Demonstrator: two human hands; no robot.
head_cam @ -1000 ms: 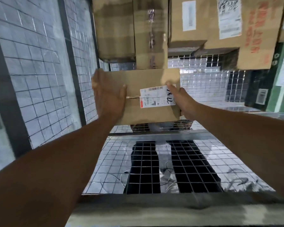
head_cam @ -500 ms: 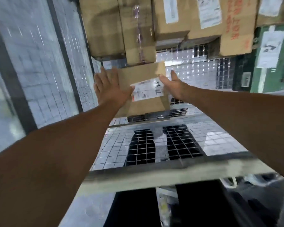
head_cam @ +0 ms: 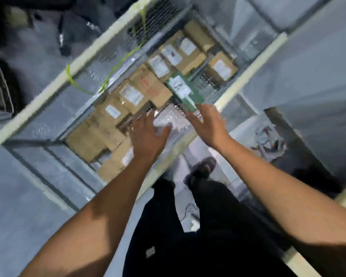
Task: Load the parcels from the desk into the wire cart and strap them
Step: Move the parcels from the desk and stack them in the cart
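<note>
Mesh walls and pale rails of the wire cart are running diagonally across the frame, from lower left to upper right. Inside it, brown cardboard parcels with white labels are lying packed side by side in a band from the lower centre up toward the upper right. Dark trousers are filling the lower centre, just outside the cart's near rail. A green box with a white label is sitting among the parcels, right of centre. Both hands are hovering over the cart at mid-frame, fingers spread and gripping nothing: the left hand is reaching over the bare mesh beside the brown parcels, and the right hand is reaching near the green box's near end; blur is hiding whether it is touching. A dark shoe is showing below the hands. A thin green strap is looping round the upper-left rail.
</note>
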